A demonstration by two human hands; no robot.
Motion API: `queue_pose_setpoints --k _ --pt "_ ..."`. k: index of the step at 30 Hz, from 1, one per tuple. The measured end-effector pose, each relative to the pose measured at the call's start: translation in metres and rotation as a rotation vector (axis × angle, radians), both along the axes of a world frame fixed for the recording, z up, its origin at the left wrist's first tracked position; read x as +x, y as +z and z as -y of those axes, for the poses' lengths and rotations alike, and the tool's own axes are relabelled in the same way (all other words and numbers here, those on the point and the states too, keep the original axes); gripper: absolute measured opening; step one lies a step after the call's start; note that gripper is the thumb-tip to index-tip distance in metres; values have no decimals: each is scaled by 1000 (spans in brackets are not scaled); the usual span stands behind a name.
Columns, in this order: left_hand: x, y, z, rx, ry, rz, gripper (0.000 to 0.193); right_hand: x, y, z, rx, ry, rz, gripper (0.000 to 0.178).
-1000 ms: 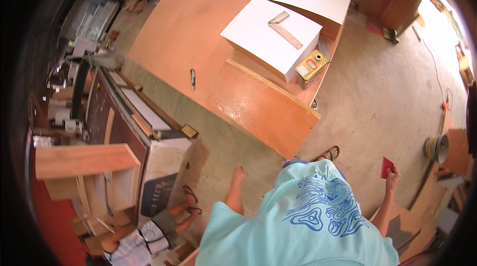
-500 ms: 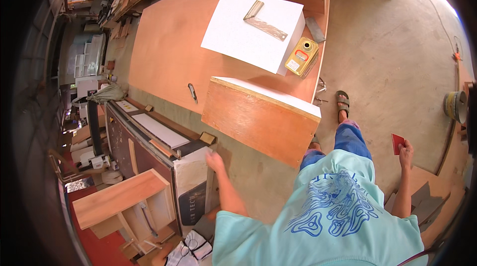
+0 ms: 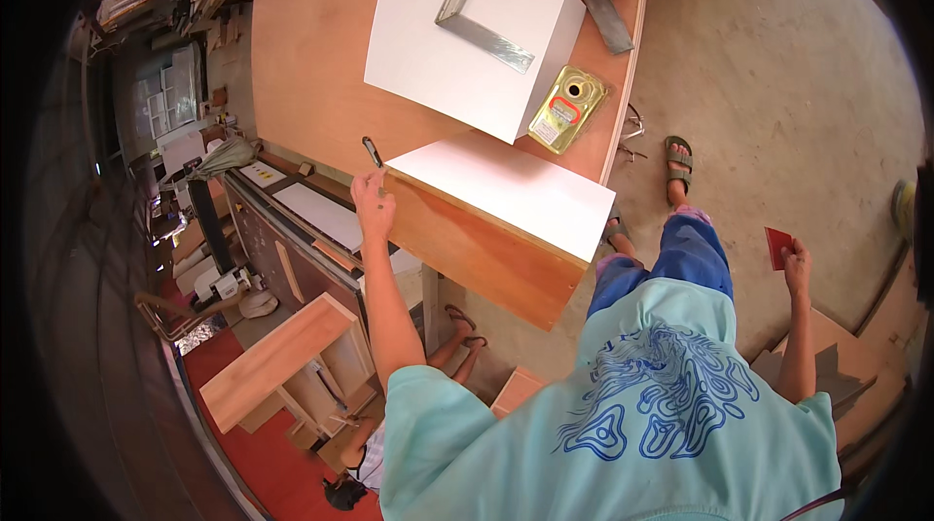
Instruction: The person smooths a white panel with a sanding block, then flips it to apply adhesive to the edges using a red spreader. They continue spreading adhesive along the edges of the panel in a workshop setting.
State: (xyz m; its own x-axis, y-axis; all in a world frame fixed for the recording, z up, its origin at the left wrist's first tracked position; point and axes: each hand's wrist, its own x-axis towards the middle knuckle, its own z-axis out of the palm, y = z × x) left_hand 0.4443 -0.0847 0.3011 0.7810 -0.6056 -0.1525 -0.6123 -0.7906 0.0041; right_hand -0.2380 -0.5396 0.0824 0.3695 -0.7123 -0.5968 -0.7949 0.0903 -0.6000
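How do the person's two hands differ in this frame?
The left hand reaches forward to the corner of a white-topped board on the bench, beside a small dark tool; the right hand hangs out to the side over the floor. The right hand holds a small red card; the left hand's fingers seem to rest on the board edge, gripping nothing clearly. Both are bare.
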Motion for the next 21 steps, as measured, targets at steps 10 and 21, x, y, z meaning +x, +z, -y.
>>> queue_pose_setpoints --k 10,21 --pt "20 -39 40 178 -69 -236 67 -25 -17 36 -59 63 -49 20" --pt "-168 -2 125 65 -351 -486 70 47 20 43 -47 51 -177 17"
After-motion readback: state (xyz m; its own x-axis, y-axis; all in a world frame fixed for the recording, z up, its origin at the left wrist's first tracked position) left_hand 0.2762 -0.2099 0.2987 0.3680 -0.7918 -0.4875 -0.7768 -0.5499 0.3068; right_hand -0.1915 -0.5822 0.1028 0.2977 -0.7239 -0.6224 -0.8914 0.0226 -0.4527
